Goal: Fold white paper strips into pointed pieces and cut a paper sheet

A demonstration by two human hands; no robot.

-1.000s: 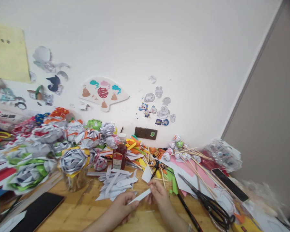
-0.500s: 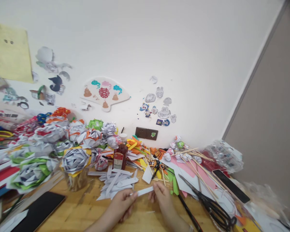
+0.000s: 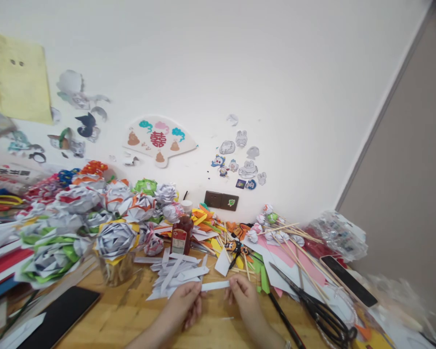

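Note:
A narrow white paper strip (image 3: 215,286) is stretched level between my two hands, just above the wooden table. My left hand (image 3: 187,299) pinches its left end between thumb and forefinger, the other fingers curled beneath. At the right end, my right hand (image 3: 242,294) grips the strip the same way. Right behind my left hand lies a loose pile of white folded paper strips (image 3: 178,274). A bottle of dark red liquid (image 3: 182,235) with a white cap stands behind that pile.
Folded paper flowers (image 3: 116,239) crowd the left side. Black scissors (image 3: 323,315), a phone (image 3: 349,281) and thin wooden sticks (image 3: 305,264) lie to the right. A black flat object (image 3: 63,315) rests at the front left. The wall (image 3: 294,97) rises behind.
My left hand has shifted slightly left, and more of the strip shows between my hands. The strip is now closer to level. My right hand has barely moved.

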